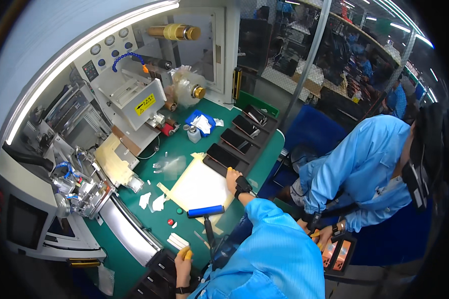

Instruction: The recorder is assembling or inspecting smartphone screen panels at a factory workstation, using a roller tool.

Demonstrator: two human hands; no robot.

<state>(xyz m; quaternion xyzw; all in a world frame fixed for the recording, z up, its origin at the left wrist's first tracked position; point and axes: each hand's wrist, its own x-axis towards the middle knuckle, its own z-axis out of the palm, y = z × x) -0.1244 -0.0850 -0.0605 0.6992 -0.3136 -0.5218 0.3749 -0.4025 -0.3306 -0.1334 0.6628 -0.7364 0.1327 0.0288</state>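
Observation:
My right hand [233, 182] reaches forward with yellow-tipped fingers stretched out, beside the near corner of a black tray [216, 172]. The tray holds several dark phones; the nearest phone [222, 155] lies just ahead of my fingers. Left of this hand is a white work sheet [194, 187] edged with cream tape. My left hand [183, 266], low in the view, has yellow finger covers and its fingers slightly apart, with nothing visible in them. It is nearest to some white strips [178, 240] and a dark slotted tray [157, 271]. A blue roller [205, 212] with a black handle lies between my hands.
Left stands a machine with metal fixtures [82, 192] and a grey screen unit [27, 222]. White scraps [158, 203], a red button [170, 222] and a bottle [193, 133] by a blue bin [201, 123] sit on the green mat. At right, a co-worker in blue [359, 169] handles another tray [341, 255].

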